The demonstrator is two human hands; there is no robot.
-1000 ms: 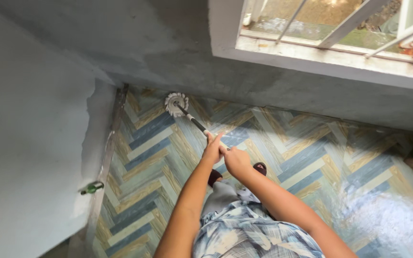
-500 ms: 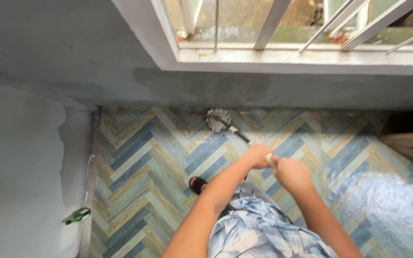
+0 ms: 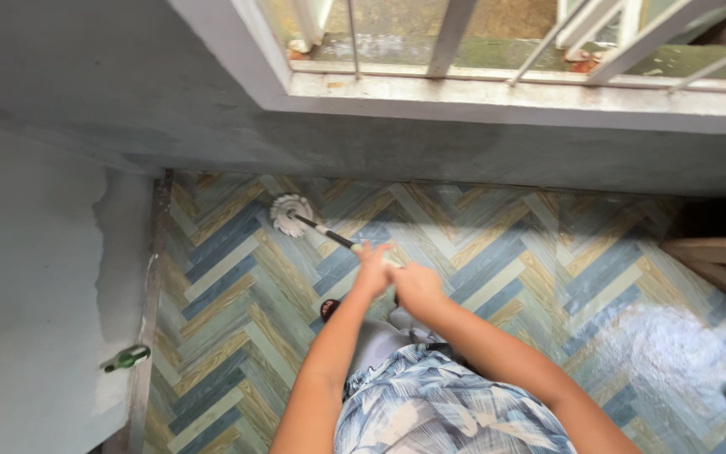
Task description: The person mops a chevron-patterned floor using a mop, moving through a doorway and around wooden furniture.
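Since half a second earlier the mop head (image 3: 292, 213) had slid left along the floor, from below the middle of the window to a spot nearer the left wall, and both hands had shifted left with it. Mop head was round, white, flat on the herringbone floor (image 3: 237, 294) of blue, grey and tan planks, just short of the grey wall under the window (image 3: 497, 42). Its handle (image 3: 329, 234), dark with light bands, ran down and right into the hands. Left hand (image 3: 373, 271) was on the handle, further along toward the mop head, with fingers partly spread rather than fully wrapped, so how firm the hold was I couldn't tell; motion blur there. Right hand (image 3: 418, 286) sat just behind it, touching it, curled closed around the handle's upper end. One dark sandal (image 3: 329, 309) showed under the left forearm. Patterned blue-white shirt (image 3: 447, 403) filled the bottom centre. Green bottle (image 3: 126, 360) lay at the foot of the left wall, well apart from the mop. Wooden piece (image 3: 720, 261) at right edge.
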